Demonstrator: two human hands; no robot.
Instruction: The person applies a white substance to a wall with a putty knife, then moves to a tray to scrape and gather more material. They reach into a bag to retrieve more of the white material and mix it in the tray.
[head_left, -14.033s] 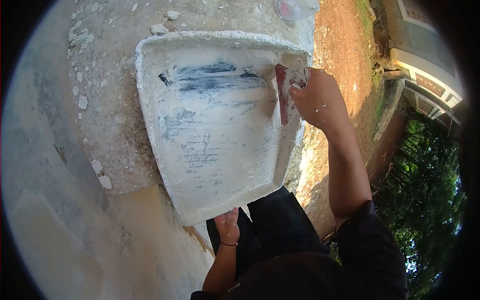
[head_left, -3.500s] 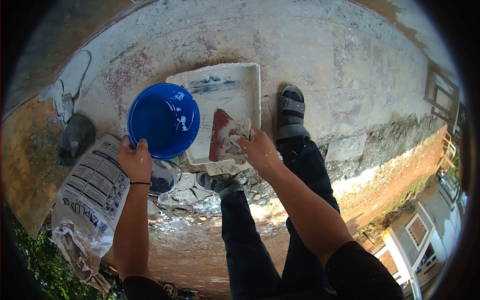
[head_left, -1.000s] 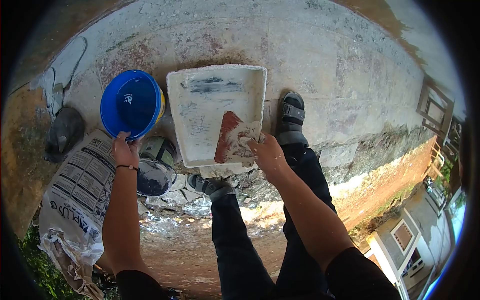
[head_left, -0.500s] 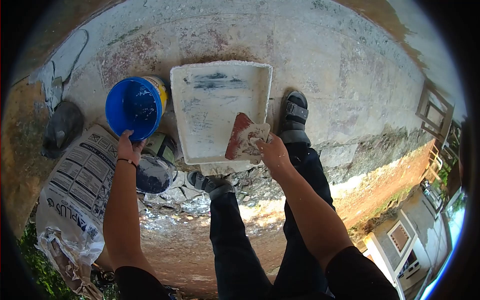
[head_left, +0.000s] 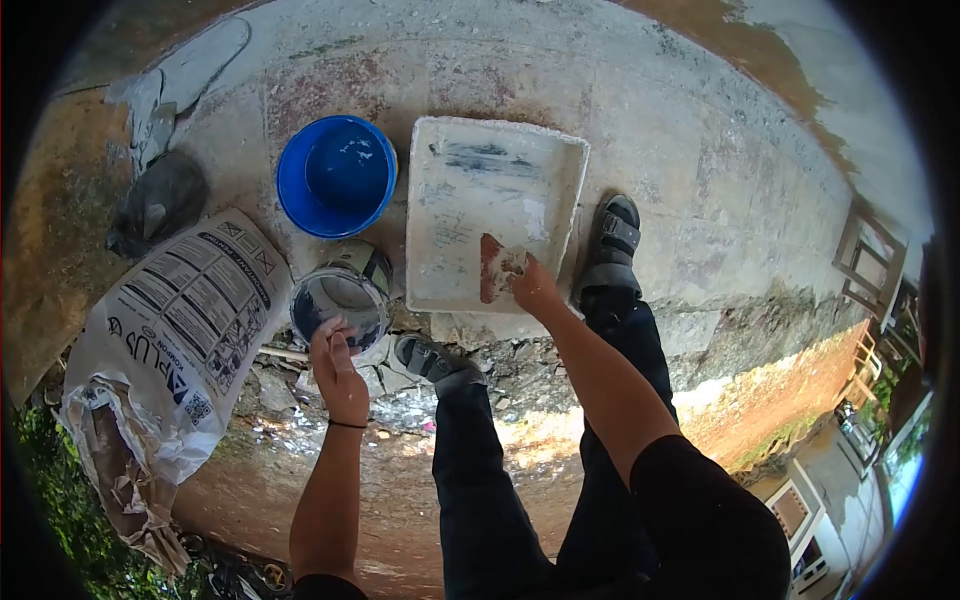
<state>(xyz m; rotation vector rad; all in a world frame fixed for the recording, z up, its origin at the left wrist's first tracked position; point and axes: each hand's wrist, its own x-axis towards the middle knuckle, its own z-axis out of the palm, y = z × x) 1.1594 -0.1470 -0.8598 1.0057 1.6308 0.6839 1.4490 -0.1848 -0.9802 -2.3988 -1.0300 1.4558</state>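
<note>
A wide putty knife (head_left: 494, 268), its reddish blade smeared with pale plaster, is gripped in my right hand (head_left: 537, 288) over the near right part of a shallow white tray (head_left: 430, 299). White smears and dark streaks cover the tray's floor. On the left, my left hand (head_left: 341, 374) is at the near rim of a small, stained bucket (head_left: 372, 290), fingers reaching over the edge and apparently closed on it. The inside of that bucket is grey. Just beyond stands a blue bucket (head_left: 291, 205) with white spots inside, apart from both hands.
A large white printed bag (head_left: 190, 305), torn at its near end, lies left of the buckets. Behind it is a dark plastic bag (head_left: 165, 200). My sandalled feet, including the right sandal (head_left: 615, 240), stand near the tray on rough concrete and broken stone.
My left hand has let go of the blue bucket and moved nearer, to the small bucket. The blue bucket's opening now faces up more. My right hand has lowered the putty knife toward the tray.
</note>
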